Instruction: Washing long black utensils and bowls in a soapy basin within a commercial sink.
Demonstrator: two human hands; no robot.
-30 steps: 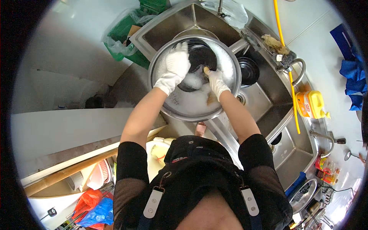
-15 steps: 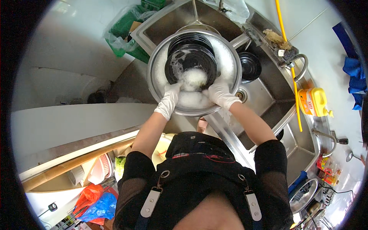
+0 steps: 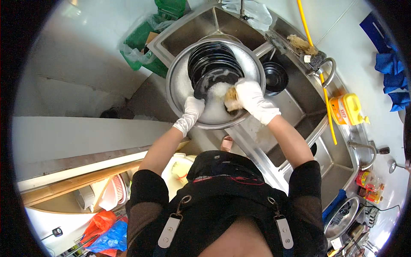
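A round metal basin (image 3: 173,99) full of white suds stands in front of me, over the sink's divider. Several black bowls (image 3: 212,64) lean in it as an overlapping row. My left hand (image 3: 193,109), in a white glove, grips the near left edge of the nearest black bowl (image 3: 204,91), fingers partly hidden in foam. My gloved right hand (image 3: 252,99) is closed round a tan, soapy scrubber (image 3: 231,99) at the bowl's right side. Foam covers part of that bowl.
More black bowls (image 3: 275,79) sit in the sink compartment (image 3: 295,100) to the right. Along the sink's edge are a faucet (image 3: 330,70), a yellow hose (image 3: 305,21) and a yellow jug (image 3: 352,109). A green lined bin (image 3: 152,64) stands at far left.
My right hand has come up from the suds and now shows a tan scrubber. The nearest bowl has shifted toward me, uncovering more of the row behind it. My left hand stays near the rim.
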